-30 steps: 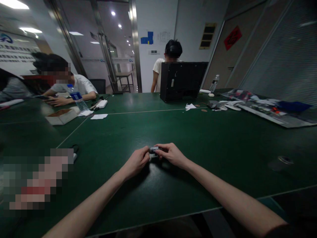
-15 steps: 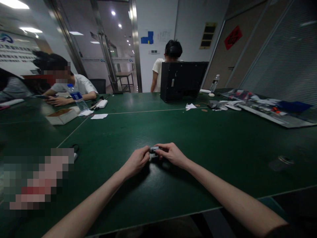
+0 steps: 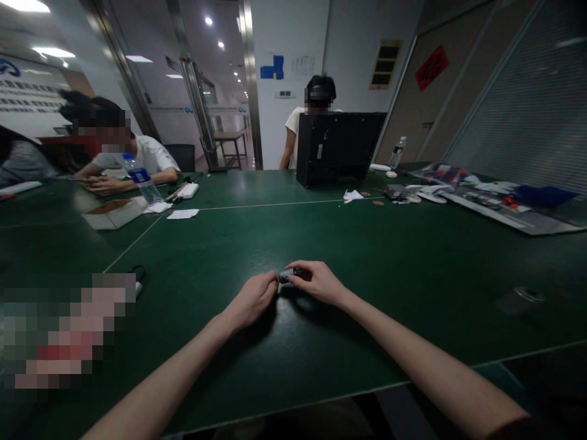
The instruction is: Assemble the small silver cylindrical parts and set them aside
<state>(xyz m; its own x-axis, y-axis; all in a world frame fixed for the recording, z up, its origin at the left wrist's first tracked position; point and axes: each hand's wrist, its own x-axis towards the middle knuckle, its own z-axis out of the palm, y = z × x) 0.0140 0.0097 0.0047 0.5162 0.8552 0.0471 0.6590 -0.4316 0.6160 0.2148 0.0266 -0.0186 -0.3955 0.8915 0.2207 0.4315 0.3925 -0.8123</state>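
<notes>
A small grey-and-black object [image 3: 288, 276], too small for its kind to be told, is held over the dark green bench [image 3: 367, 324], toward its near edge. It is pinched between the left hand [image 3: 252, 299] and the right hand [image 3: 318, 283], which meet around it. The curled fingers [image 3: 312, 272] of both hands are closed on it, and neither hand is released. Farther up the bench to the left, a clear plastic water bottle [image 3: 141, 180] stands beside a flat brown-and-white cardboard box [image 3: 114, 214], and white paper slips [image 3: 182, 214] lie nearby. The hands of a seated co-worker [image 3: 107, 186] are held behind the bottle. A tall black monitor back [image 3: 339, 150] stands at the far side, with a standing person in a white T-shirt [image 3: 293, 137] behind it. Printed sheets [image 3: 499, 208] lie at the right. A pixelated patch [image 3: 68, 333] hides part of the lower left.
</notes>
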